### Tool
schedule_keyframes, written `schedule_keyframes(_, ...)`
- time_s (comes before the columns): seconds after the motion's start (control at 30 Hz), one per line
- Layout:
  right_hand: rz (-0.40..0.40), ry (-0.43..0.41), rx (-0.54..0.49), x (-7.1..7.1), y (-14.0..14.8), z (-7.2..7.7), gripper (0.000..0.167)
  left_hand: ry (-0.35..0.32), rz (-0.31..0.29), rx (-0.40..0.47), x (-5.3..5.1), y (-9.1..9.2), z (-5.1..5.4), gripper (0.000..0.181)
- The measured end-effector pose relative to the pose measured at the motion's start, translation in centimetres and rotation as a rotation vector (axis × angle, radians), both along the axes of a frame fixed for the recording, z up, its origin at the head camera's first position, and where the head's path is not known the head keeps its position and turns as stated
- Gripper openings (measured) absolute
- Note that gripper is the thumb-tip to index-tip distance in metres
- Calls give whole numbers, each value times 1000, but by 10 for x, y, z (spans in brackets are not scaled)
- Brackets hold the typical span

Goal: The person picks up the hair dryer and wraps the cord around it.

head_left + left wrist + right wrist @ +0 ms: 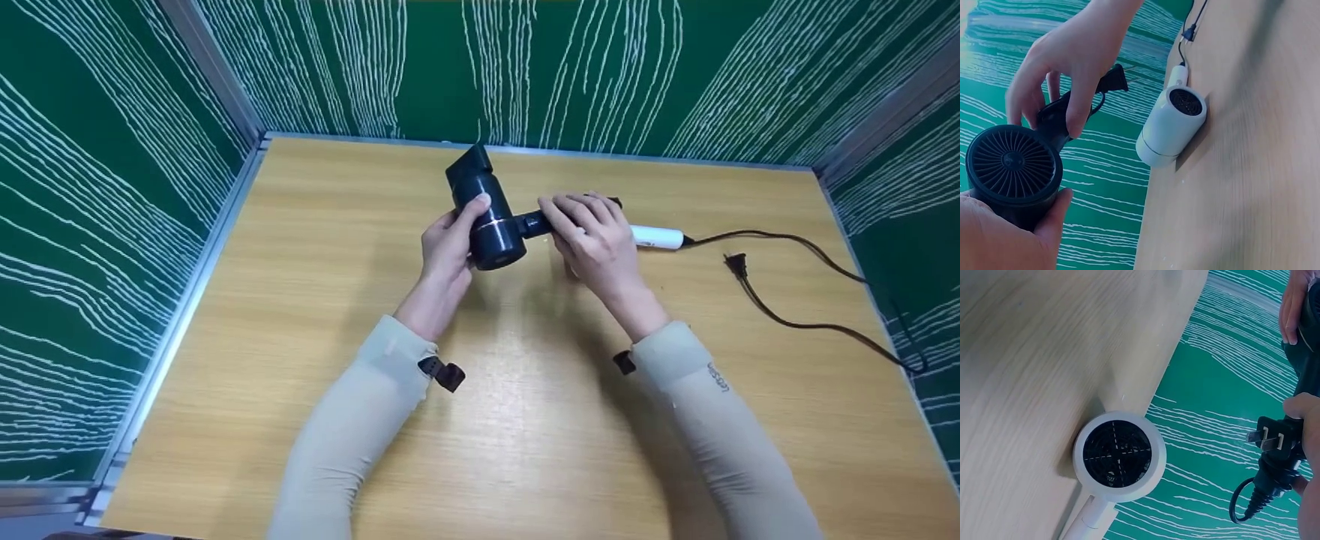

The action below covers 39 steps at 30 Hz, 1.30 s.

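Note:
A black hair dryer [491, 210] is held up above the table by both hands. The left hand [448, 247] grips its barrel, thumb on top; in the left wrist view its round vented end [1013, 162] faces the camera. Fingers of the right hand [596, 232] curl round its handle [532, 223]. Beside the handle, the black plug [1275, 439] and a looped cord show in the right wrist view. A white hair dryer [1171, 126] lies on the table; in the head view its barrel is hidden behind the right hand and its white handle [656, 237] shows.
The white dryer's dark cord [810, 244] loops over the right side of the wooden table [300, 315] and past its edge, its plug [736, 264] lying on the tabletop. Green walls with white streaks stand at the back and both sides.

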State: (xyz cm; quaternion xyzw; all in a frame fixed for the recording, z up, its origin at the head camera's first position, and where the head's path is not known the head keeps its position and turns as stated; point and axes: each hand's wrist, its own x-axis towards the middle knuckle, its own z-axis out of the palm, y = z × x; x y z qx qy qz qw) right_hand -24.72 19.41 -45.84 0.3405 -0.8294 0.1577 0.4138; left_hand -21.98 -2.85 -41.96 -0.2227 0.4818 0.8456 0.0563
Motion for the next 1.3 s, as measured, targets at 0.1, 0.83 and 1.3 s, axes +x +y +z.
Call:
schedule_keyframes(0.1, -4, 15, 22, -1, 1, -1, 37, -7, -12, 10, -1, -1, 0, 63)
schedule_keyframes(0.83, 69, -147, -207, -5, 5, 13, 39, 210, -180, 17, 10, -18, 21, 44)
schedule_keyframes(1.3, 187, -1013, -645, -5, 7, 25, 27, 220, -267, -276, 14, -57, -5, 45)
